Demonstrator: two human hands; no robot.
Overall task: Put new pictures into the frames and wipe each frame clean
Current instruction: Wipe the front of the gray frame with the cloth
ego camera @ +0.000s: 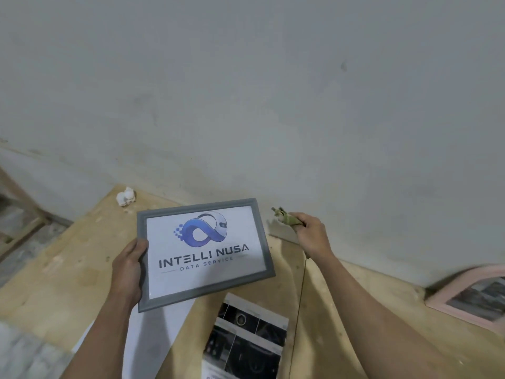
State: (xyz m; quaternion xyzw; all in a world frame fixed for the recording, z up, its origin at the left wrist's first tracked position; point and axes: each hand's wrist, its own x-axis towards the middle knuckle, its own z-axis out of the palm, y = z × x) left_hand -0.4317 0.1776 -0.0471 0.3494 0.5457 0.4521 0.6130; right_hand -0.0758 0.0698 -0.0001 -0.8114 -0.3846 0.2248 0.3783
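Now my left hand (128, 269) grips the grey frame (205, 253) by its short edge; my right hand (310, 232), clenching the cloth (285, 217), hovers just beyond the opposite end.

a bare plywood tabletop (82, 269) butts against the far wall. on it: a crumpled white wad (126, 196) at the far left corner, a printed sheet of dark photos (246, 335) near the middle, a pink frame (470, 296) at the right edge.
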